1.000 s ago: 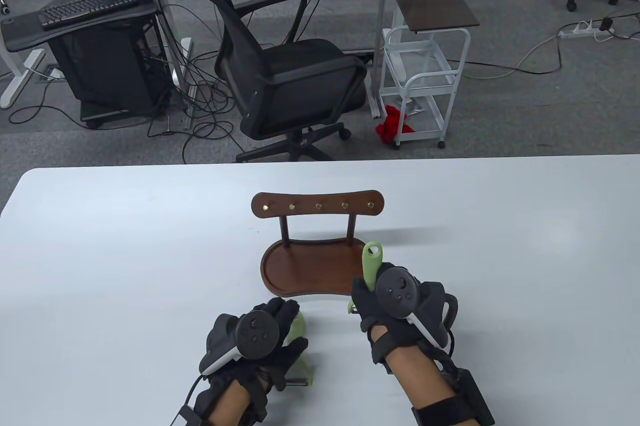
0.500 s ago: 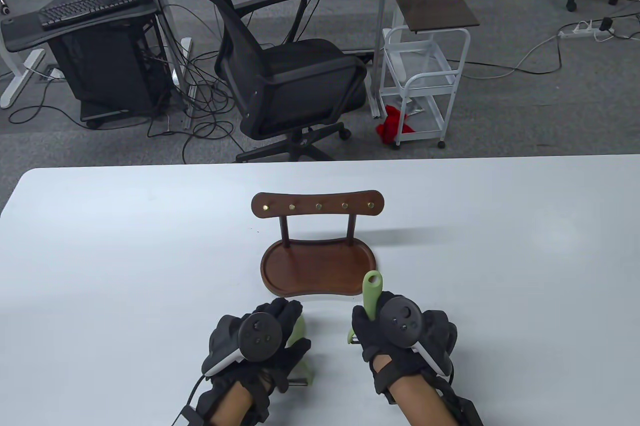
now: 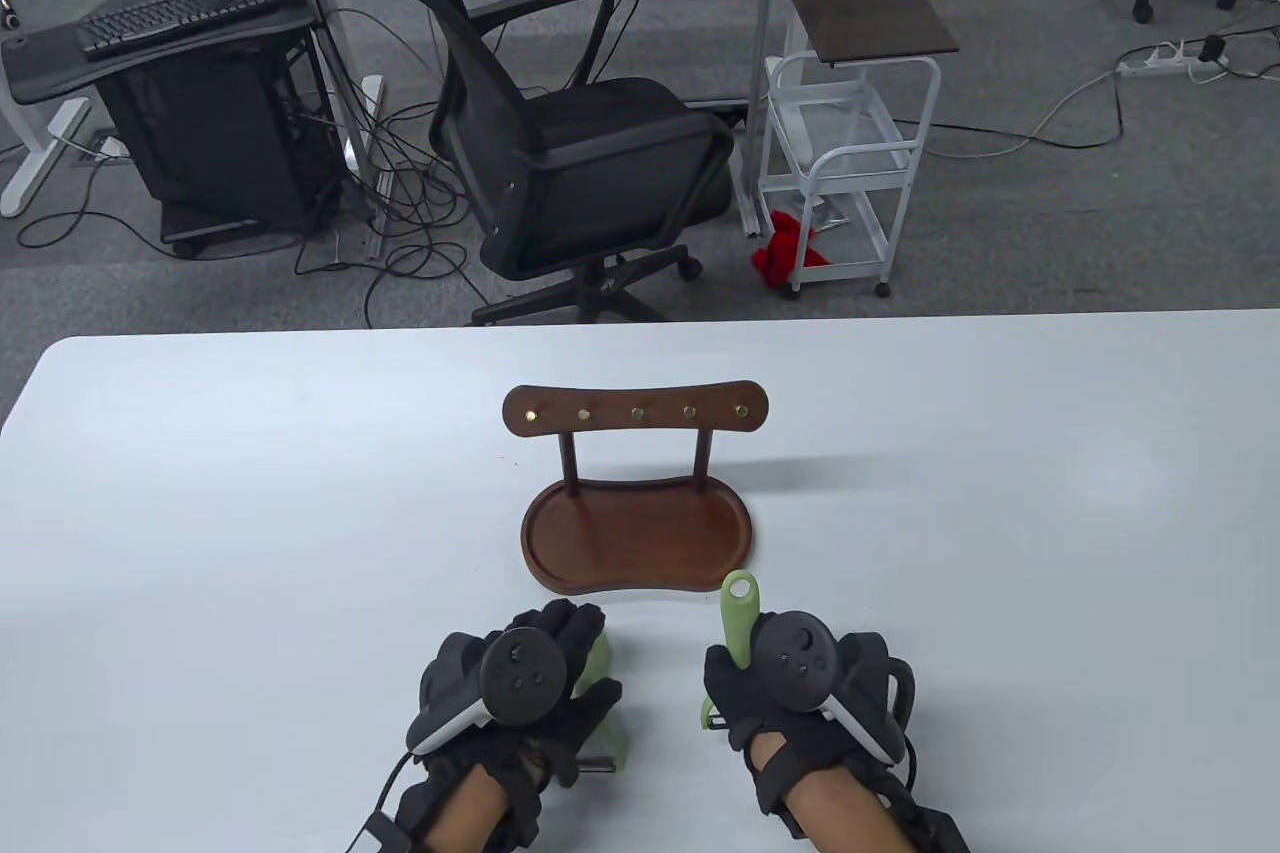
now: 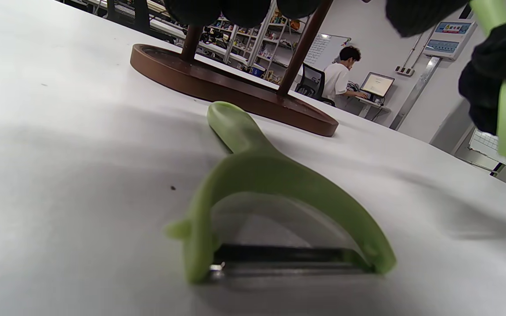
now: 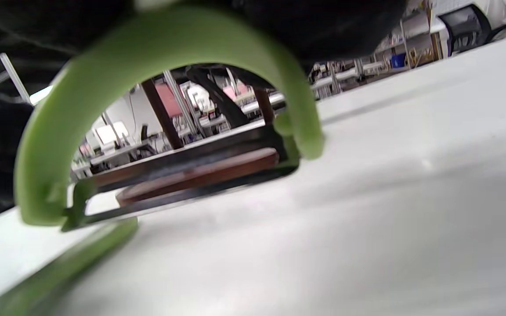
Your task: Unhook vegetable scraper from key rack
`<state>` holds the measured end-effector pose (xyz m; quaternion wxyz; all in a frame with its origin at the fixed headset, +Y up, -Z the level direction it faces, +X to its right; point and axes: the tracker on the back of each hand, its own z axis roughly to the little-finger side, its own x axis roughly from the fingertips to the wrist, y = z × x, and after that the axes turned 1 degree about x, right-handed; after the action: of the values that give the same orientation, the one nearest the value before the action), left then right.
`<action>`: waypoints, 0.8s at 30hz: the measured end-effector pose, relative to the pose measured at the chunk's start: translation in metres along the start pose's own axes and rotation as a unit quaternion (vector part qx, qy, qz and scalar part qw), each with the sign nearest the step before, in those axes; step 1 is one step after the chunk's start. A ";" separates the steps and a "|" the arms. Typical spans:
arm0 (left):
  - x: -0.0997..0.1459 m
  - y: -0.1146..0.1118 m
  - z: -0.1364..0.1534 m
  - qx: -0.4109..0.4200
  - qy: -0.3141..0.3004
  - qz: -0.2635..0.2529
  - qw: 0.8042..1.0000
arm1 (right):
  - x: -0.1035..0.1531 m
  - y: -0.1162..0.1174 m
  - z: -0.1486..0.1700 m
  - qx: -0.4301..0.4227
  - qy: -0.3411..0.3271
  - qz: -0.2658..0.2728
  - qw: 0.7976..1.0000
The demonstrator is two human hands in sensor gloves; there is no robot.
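Observation:
The wooden key rack (image 3: 635, 413) stands mid-table, its brass hooks bare, above its tray base (image 3: 560, 533). My right hand (image 3: 735, 673) grips the handle of a green vegetable scraper (image 3: 738, 608) just in front of the tray. The handle points away from me and the head (image 5: 147, 57) is low over the table. A second green scraper (image 4: 253, 175) lies flat on the table under my left hand (image 3: 560, 638). That hand's fingertips (image 4: 244, 6) hang above it without gripping it.
The white table (image 3: 1000, 493) spreads wide on both sides of the rack. Behind its far edge stand a black office chair (image 3: 570, 143) and a white trolley (image 3: 850, 143).
My right hand has drawn the scraper back from the rack's tray toward me and lowered it. My left hand has hardly moved.

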<state>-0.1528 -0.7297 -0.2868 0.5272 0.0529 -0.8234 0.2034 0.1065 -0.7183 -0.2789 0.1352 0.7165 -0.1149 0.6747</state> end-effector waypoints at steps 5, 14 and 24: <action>0.000 0.000 0.000 0.000 0.002 0.002 1.000 | -0.005 0.018 -0.002 0.026 -0.002 -0.029 0.999; 0.000 -0.001 0.000 -0.001 0.003 0.001 1.000 | -0.011 0.040 -0.002 0.058 0.027 -0.072 0.995; 0.001 -0.001 0.001 -0.004 0.007 0.005 1.000 | -0.014 0.050 -0.004 0.101 0.053 -0.083 0.990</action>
<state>-0.1533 -0.7311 -0.2862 0.5325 0.0451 -0.8206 0.2028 0.0850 -0.7642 -0.2906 0.1240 0.6967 0.0208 0.7062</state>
